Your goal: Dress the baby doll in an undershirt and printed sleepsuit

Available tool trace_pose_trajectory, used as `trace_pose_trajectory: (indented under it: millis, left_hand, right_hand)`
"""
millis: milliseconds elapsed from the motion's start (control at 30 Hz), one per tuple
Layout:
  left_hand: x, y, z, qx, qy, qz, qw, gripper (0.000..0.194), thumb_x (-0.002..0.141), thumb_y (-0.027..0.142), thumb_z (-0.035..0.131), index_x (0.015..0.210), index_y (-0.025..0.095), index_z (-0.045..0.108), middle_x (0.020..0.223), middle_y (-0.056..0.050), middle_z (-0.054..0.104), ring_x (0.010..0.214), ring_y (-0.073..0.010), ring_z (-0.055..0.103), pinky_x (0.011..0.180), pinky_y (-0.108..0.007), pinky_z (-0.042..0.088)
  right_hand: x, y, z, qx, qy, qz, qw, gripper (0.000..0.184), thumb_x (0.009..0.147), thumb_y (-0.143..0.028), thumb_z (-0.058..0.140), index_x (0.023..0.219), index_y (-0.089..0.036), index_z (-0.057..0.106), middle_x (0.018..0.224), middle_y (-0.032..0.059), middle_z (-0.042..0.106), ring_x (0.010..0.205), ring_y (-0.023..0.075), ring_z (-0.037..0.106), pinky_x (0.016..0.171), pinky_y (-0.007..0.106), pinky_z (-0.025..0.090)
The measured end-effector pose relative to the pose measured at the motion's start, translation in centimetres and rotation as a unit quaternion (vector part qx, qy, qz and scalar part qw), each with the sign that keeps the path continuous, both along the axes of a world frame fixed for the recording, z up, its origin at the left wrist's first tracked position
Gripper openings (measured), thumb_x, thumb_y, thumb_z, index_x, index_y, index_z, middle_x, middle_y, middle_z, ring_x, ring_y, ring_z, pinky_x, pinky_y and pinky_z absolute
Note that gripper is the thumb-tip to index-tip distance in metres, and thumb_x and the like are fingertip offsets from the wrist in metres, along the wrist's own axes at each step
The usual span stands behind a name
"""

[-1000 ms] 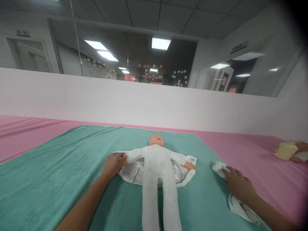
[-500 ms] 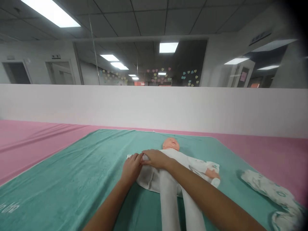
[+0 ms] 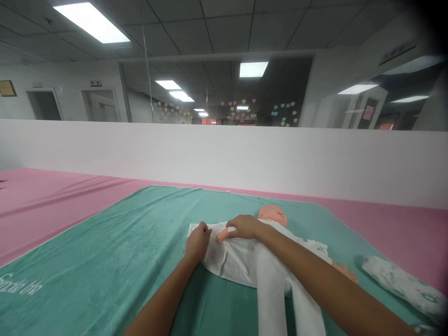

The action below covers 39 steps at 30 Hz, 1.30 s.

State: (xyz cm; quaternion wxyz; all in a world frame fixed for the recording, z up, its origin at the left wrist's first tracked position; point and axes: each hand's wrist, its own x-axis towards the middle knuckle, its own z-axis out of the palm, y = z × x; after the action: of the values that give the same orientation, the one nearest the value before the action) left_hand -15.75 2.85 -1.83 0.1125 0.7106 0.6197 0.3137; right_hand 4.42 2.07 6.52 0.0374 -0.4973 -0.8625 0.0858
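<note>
The doll (image 3: pixel 270 270) lies lower right of centre. The right hand (image 3: pixel 246 227) clasps its arm (image 3: pixel 223 234) in curled fingers; the left hand (image 3: pixel 198 243), fingers bunched, apparently pinches the white garment (image 3: pixel 233 266). Opposed pulling could twist that arm.

Doll (image 3: pixel 273 214), teal blanket (image 3: pixel 115 252), hands (image 3: pixel 245 227) on clothing (image 3: pixel 238 267)

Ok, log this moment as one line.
left hand: at edge of white garment | right hand: gripping doll by one wrist | white garment: spread on green cloth | patterned cloth: at far right
</note>
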Motion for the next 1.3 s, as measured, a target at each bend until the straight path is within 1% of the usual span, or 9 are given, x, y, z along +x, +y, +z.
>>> trace_pose_trajectory:
  millis: [300,500,633,700,800,967,1100,1167,1300]
  left_hand:
    - [1.2,-2.2,2.4,0.038,-0.271,-0.079,0.958,0.018,0.082,0.038,0.042,0.076,0.021,0.043,0.063,0.004,0.045,0.061,-0.0123,0.044,0.058,-0.023,0.034]
    - [4.1,-5.3,3.1,-0.087,-0.364,-0.213,0.903,0.015,0.077,0.032,0.050,0.074,0.018,0.047,0.062,0.004,0.043,0.057,-0.0093,0.040,0.054,-0.020,0.033]
    - [4.1,-5.2,2.6,-0.180,-0.398,-0.223,0.872,0.025,0.075,0.038,0.053,0.090,0.017,0.053,0.066,0.003,0.051,0.056,-0.0094,0.044,0.053,-0.021,0.033]
    - [3.5,-4.7,2.1,-0.193,-0.374,-0.212,0.882,0.032,0.073,0.038,0.054,0.096,0.016,0.057,0.078,-0.001,0.059,0.067,-0.0132,0.052,0.060,-0.024,0.038]
    - [3.3,-4.6,1.6,-0.173,-0.286,-0.236,0.912,0.024,0.070,0.033,0.055,0.080,0.012,0.065,0.074,-0.004,0.063,0.072,-0.0188,0.055,0.065,-0.028,0.039]
    - [5.3,-5.4,1.0,-0.098,-0.304,-0.267,0.909,0.016,0.073,0.024,0.050,0.071,0.017,0.064,0.085,-0.005,0.063,0.084,-0.0193,0.055,0.076,-0.029,0.040]
    - [6.1,-4.5,0.2,-0.063,-0.418,-0.156,0.893,0.009,0.074,0.025,0.051,0.076,0.017,0.051,0.082,-0.004,0.057,0.078,-0.0157,0.054,0.073,-0.028,0.042]
    - [5.7,-3.5,-0.3,-0.067,-0.440,-0.058,0.894,0.024,0.072,0.032,0.056,0.088,0.018,0.044,0.078,-0.002,0.052,0.071,-0.0140,0.052,0.067,-0.027,0.042]
    - [3.9,-1.8,-1.1,-0.020,-0.347,-0.021,0.937,0.032,0.073,0.039,0.057,0.092,0.017,0.043,0.081,-0.001,0.045,0.072,-0.0139,0.048,0.068,-0.027,0.041]
  right_hand:
    - [-2.2,0.5,-0.7,0.102,-0.066,-0.084,0.989,0.038,0.085,-0.046,0.035,0.103,-0.018,0.054,0.099,0.0121,0.063,0.090,0.0252,0.057,0.070,0.032,0.039]
    - [-4.1,1.2,-1.8,0.061,-0.097,-0.089,0.989,0.028,0.080,-0.030,0.049,0.104,-0.017,0.053,0.097,0.0131,0.064,0.089,0.0247,0.059,0.071,0.033,0.041]
    - [-2.7,1.3,-1.9,0.027,-0.116,-0.072,0.990,0.034,0.072,-0.033,0.057,0.103,-0.020,0.054,0.098,0.0098,0.064,0.087,0.0252,0.060,0.068,0.033,0.043]
    - [-1.4,1.2,-1.5,0.007,-0.127,-0.067,0.990,0.034,0.070,-0.040,0.057,0.098,-0.022,0.058,0.094,0.0079,0.066,0.082,0.0254,0.062,0.065,0.032,0.044]
    - [-0.1,0.9,-0.8,-0.009,-0.140,-0.076,0.987,0.034,0.069,-0.046,0.055,0.090,-0.021,0.062,0.086,0.0080,0.067,0.075,0.0250,0.063,0.059,0.031,0.043]
    - [-1.2,0.8,0.0,0.028,-0.135,-0.100,0.985,0.025,0.074,-0.033,0.050,0.090,-0.019,0.062,0.093,0.0111,0.066,0.082,0.0251,0.062,0.064,0.031,0.042]
    - [-2.9,1.0,0.0,0.048,-0.117,-0.114,0.985,0.031,0.075,-0.037,0.048,0.097,-0.020,0.060,0.097,0.0109,0.065,0.087,0.0256,0.060,0.066,0.032,0.042]
    - [-3.4,1.0,-0.1,0.044,-0.110,-0.113,0.987,0.036,0.074,-0.044,0.049,0.099,-0.021,0.059,0.098,0.0105,0.064,0.087,0.0256,0.060,0.066,0.031,0.041]
    - [-3.5,1.0,-0.3,0.028,-0.100,-0.094,0.990,0.040,0.073,-0.049,0.050,0.100,-0.020,0.059,0.100,0.0104,0.064,0.087,0.0245,0.060,0.063,0.028,0.040]
